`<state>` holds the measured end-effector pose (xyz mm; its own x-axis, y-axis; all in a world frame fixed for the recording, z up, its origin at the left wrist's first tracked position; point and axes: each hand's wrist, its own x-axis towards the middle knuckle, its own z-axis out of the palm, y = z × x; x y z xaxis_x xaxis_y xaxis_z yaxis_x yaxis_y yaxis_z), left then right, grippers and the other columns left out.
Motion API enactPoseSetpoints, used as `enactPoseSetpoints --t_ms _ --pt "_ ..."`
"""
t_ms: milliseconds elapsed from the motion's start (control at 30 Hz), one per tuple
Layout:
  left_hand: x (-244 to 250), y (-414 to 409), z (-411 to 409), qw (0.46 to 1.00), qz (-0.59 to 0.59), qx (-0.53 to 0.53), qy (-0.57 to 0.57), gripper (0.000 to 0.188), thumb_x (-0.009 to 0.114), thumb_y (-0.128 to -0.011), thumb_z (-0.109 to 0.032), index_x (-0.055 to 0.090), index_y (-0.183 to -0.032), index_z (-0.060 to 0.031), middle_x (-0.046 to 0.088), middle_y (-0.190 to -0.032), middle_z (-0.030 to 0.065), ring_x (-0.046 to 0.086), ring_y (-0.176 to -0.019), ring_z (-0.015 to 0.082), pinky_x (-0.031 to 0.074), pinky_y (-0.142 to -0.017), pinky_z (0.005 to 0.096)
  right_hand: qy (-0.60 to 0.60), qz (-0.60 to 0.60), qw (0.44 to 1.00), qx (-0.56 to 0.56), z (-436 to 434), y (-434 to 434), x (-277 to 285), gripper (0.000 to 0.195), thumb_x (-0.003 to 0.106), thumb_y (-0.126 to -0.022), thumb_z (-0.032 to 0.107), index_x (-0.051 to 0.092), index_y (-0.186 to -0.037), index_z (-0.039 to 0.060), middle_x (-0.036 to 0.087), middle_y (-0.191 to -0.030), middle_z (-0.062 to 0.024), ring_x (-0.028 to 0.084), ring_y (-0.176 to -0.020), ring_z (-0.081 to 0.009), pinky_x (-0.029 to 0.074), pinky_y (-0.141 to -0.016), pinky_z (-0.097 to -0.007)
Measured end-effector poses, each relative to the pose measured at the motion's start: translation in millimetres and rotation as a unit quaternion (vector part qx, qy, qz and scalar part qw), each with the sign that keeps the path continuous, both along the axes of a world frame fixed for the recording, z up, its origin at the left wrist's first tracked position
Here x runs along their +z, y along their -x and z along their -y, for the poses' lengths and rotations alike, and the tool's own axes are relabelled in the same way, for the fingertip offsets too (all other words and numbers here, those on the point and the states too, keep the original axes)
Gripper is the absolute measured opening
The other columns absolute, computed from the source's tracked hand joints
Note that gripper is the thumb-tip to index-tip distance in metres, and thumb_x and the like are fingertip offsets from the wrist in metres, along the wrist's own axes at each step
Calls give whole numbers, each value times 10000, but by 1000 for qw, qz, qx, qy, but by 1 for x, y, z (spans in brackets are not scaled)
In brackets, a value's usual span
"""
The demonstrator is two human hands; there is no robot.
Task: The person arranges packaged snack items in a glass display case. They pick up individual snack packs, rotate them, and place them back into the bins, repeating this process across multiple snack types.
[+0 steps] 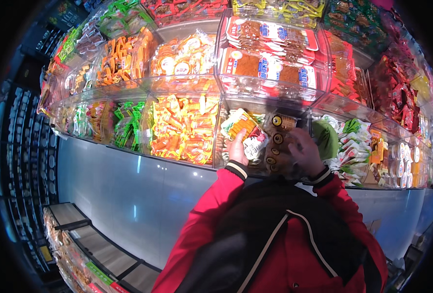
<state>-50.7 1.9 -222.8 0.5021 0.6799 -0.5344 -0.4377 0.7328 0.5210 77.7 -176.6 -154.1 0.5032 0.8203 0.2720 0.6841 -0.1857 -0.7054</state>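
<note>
My left hand (239, 150) grips a snack packet (242, 126) with a yellow-orange picture and a white lower part, thumb on top. It is over an open clear plastic bin. My right hand (306, 152), fingers bent and somewhat blurred, is just right of a row of brown packages with round yellow-and-black marks (276, 139) in the same display section. Whether it touches them I cannot tell. A rounded green object (324, 139) shows just beyond the right hand, near green-and-white packets (351, 150).
Orange-yellow wrapped snacks (185, 128) fill the bin to the left. Clear dividers (271, 86) separate this row from red-and-white packets (267, 69) behind. The grey counter front (136, 190) runs below. At lower left stands a low shelf with wood-look panels (103, 249).
</note>
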Motion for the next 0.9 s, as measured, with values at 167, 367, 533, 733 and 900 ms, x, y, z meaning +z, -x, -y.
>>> enactPoseSetpoints --t_ms 167,367,533,733,900 --pt "-31 -32 -10 990 -81 112 21 442 681 -738 -105 441 -1087 20 585 -967 133 621 -775 244 542 -690 392 51 124 990 43 15 -3 10 372 600 -737 131 533 -1088 27 508 -1158 -173 537 -981 -335 450 -826 -389" --pt "-69 -62 -30 985 41 150 81 465 676 -765 -168 435 -1095 52 590 -969 139 620 -746 252 541 -662 402 62 158 983 67 33 -15 -9 353 604 -727 121 540 -1062 28 525 -1134 -164 536 -970 -320 436 -840 -401" --pt "-51 -88 -23 968 -139 200 60 533 618 -818 -377 458 -1075 62 602 -945 137 620 -724 251 538 -648 385 89 210 966 121 39 -21 -26 339 596 -723 120 543 -1049 42 529 -1135 -142 528 -999 -281 377 -921 -422" --pt "-38 -71 -26 984 -147 23 93 544 543 -833 -479 440 -1193 -85 568 -1105 133 548 -1011 327 368 -849 608 104 242 955 137 40 -17 -24 366 605 -704 128 529 -1054 48 515 -1147 -114 507 -1031 -237 316 -976 -422" --pt "-38 -61 -25 983 -162 -54 70 441 423 -898 -457 475 -1176 -118 558 -1147 100 508 -1065 317 248 -930 636 115 233 957 126 36 -14 -25 333 600 -712 142 537 -1030 63 518 -1136 -103 521 -1010 -229 301 -986 -427"
